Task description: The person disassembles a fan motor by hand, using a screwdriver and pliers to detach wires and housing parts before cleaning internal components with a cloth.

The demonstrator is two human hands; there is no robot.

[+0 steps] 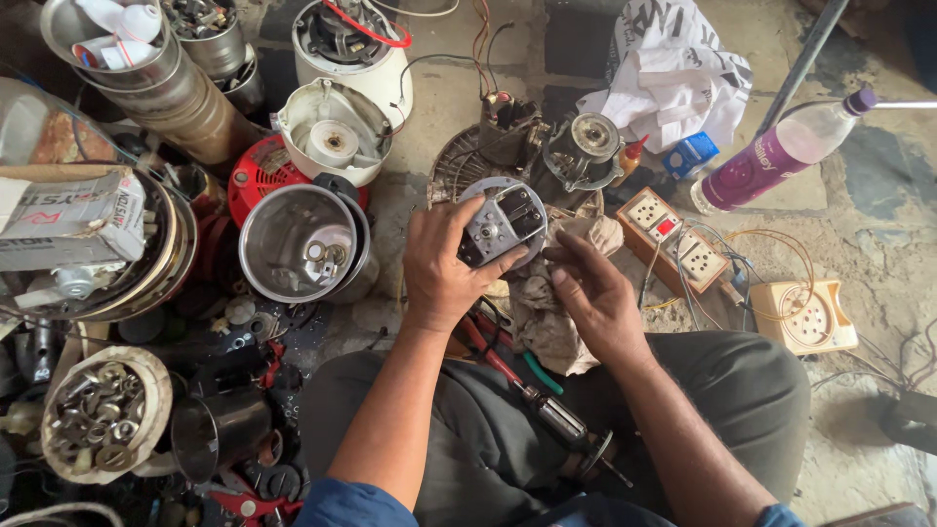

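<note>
A round grey motor housing [504,221] is gripped in the left hand [444,262], the fingers wrapped around its left side and the thumb pressed along its near edge; it is held above the lap, in the middle of the scene. The far side of the housing is turned away, and what lies inside its square opening is hard to make out. The right hand [595,293] is held just right of it with the fingers loosely extended — the fingertips are laid on a stained rag [547,312], and nothing is seen clasped in it.

A motor rotor [561,422] with its shaft is rested on the lap, partly hidden beneath the right forearm. Red-handled pliers [485,351] are half covered by the left wrist.

To the left, a steel jar [298,242] is laid open-mouthed, small parts being visible inside. At the near left, a white bowl of bearings [102,415] is set. On the far right, a purple bottle [781,151] is lying on its side — its label is too blurred to be told. A socket board [673,234] is placed between bottle and rag.
</note>
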